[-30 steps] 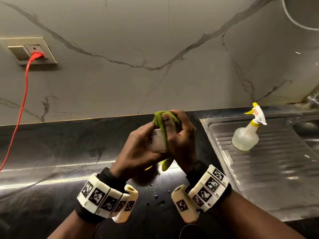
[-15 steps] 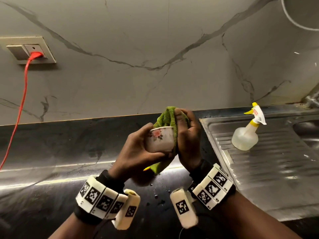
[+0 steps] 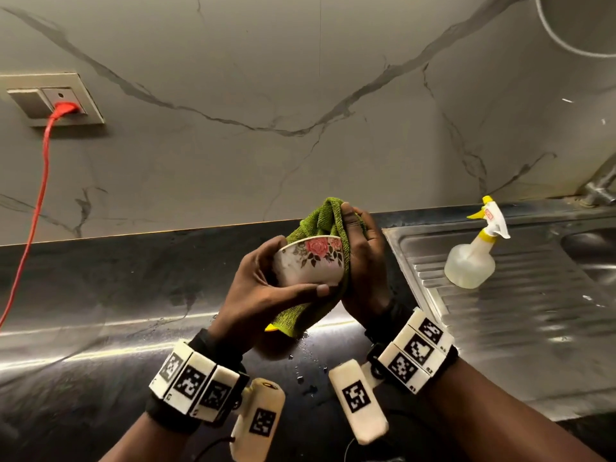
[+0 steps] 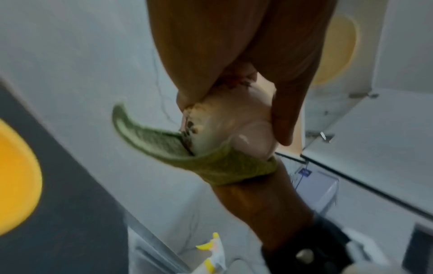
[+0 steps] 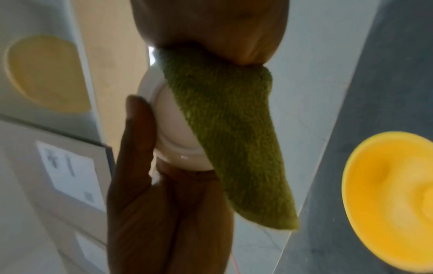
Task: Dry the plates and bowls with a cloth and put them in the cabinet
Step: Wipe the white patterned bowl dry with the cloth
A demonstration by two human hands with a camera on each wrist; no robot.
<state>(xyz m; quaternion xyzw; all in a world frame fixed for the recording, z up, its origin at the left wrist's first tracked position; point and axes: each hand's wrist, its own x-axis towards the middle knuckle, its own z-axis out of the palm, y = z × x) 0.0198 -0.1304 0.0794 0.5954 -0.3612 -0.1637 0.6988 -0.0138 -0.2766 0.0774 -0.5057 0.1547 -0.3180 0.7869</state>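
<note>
A small white bowl [image 3: 311, 263] with a pink rose pattern is held above the dark counter, tipped on its side. My left hand [image 3: 266, 285] grips it, thumb along the base and fingers over the rim. My right hand [image 3: 361, 261] holds a green cloth [image 3: 320, 218] against the bowl's right side and mouth. The cloth hangs down below the bowl [image 5: 234, 139]. In the left wrist view the bowl's base [image 4: 246, 133] shows with the cloth [image 4: 211, 163] wrapped under it. The inside of the bowl is hidden.
A yellow bowl [image 5: 389, 200] sits on the counter under my hands. A spray bottle [image 3: 473, 258] stands on the steel sink drainboard [image 3: 516, 328] to the right. A red cord [image 3: 36, 211] hangs from a wall socket at left. Water drops lie on the black counter [image 3: 100, 295].
The bowl has turned in my left hand, so its rose pattern now faces me. My right hand has slid the cloth round to the bowl's right side.
</note>
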